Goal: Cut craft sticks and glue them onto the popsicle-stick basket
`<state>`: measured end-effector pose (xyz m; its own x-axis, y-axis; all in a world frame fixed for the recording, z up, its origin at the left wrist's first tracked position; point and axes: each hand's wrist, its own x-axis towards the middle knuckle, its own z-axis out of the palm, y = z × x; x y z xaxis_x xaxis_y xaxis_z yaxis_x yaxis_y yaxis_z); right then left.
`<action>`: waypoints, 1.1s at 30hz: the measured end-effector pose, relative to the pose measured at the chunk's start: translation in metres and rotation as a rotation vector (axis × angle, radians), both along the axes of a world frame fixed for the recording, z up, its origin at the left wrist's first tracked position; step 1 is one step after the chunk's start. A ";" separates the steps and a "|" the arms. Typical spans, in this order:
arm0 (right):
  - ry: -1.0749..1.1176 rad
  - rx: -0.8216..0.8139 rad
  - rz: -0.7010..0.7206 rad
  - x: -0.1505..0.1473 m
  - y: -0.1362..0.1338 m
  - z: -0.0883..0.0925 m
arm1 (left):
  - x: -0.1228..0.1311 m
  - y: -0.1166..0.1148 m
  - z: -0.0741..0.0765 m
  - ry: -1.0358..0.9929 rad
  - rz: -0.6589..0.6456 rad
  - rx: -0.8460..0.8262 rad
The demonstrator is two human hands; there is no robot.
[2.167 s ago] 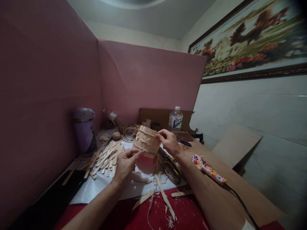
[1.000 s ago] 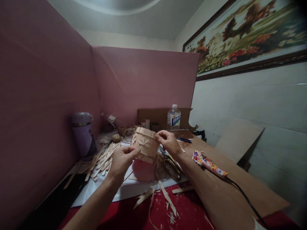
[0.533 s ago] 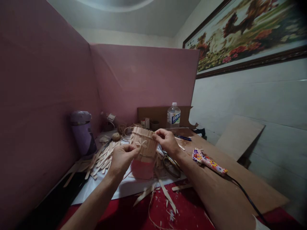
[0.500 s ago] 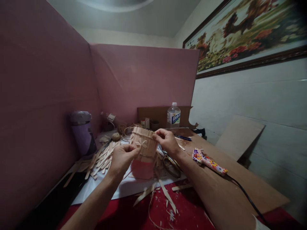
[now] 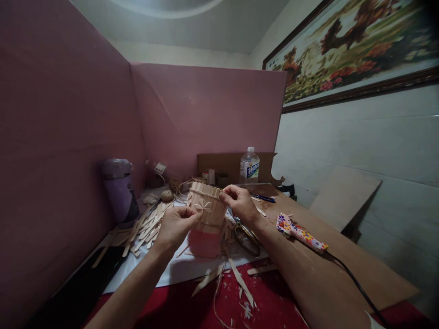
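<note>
A round pot of upright craft sticks (image 5: 214,212), with twine bands near its top and bottom, stands raised on a pinkish-red base (image 5: 205,243). On its front is a pale wooden flower (image 5: 203,206) of pointed petals. My left hand (image 5: 176,225) is closed in a pinch at the flower's lower left; its fingertips cover the petal there. At the pot's upper right rim, the thumb and forefinger of my right hand (image 5: 240,201) pinch the edge. What else may be between those fingers is hidden.
Craft sticks (image 5: 149,230) lie piled at left, by a purple tumbler (image 5: 120,192) and a twine ball (image 5: 167,196). Scissors (image 5: 247,240) rest beneath my right forearm. Right of it lies a flower-patterned glue gun (image 5: 302,233) with a black cord. A bottle (image 5: 249,167) stands behind; cut sticks (image 5: 240,281) lie in front.
Both hands keep the same grip on the pot and flower. The whole view has shifted very slightly; nothing else visibly moved.
</note>
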<state>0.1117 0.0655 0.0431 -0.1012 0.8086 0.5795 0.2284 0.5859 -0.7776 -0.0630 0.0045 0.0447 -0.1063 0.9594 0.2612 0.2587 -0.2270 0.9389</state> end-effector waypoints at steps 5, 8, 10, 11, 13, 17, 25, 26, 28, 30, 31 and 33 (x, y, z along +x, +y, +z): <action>0.006 0.005 -0.003 0.000 0.001 -0.001 | 0.002 -0.001 0.001 -0.010 0.011 0.020; 0.000 0.005 -0.005 -0.001 0.000 -0.001 | 0.001 0.001 0.000 -0.026 0.002 0.025; 0.000 0.004 -0.008 -0.001 0.000 -0.001 | 0.001 0.002 0.000 -0.033 -0.004 0.029; 0.002 0.003 -0.008 -0.001 0.000 -0.001 | 0.000 0.002 -0.001 -0.033 -0.006 0.031; 0.006 0.001 -0.006 -0.001 0.000 -0.001 | 0.000 0.003 -0.001 -0.032 -0.010 0.030; -0.001 0.013 -0.011 0.000 -0.001 -0.001 | -0.001 0.003 -0.001 -0.043 -0.018 0.021; -0.033 0.010 -0.024 0.000 -0.002 -0.001 | -0.001 0.003 -0.001 -0.033 0.003 0.012; -0.031 0.010 -0.020 0.000 -0.002 -0.001 | -0.001 0.003 0.000 -0.035 -0.001 0.012; -0.028 0.008 -0.013 0.000 -0.002 -0.001 | -0.001 0.002 0.001 -0.044 -0.006 0.004; -0.028 0.002 -0.010 0.000 -0.002 -0.001 | 0.000 0.001 0.002 -0.054 -0.004 -0.002; -0.029 0.000 -0.011 0.000 -0.002 -0.001 | 0.000 0.001 0.002 -0.057 -0.002 0.002; -0.031 0.001 -0.014 0.000 -0.003 -0.001 | -0.001 0.001 0.002 -0.058 -0.004 0.017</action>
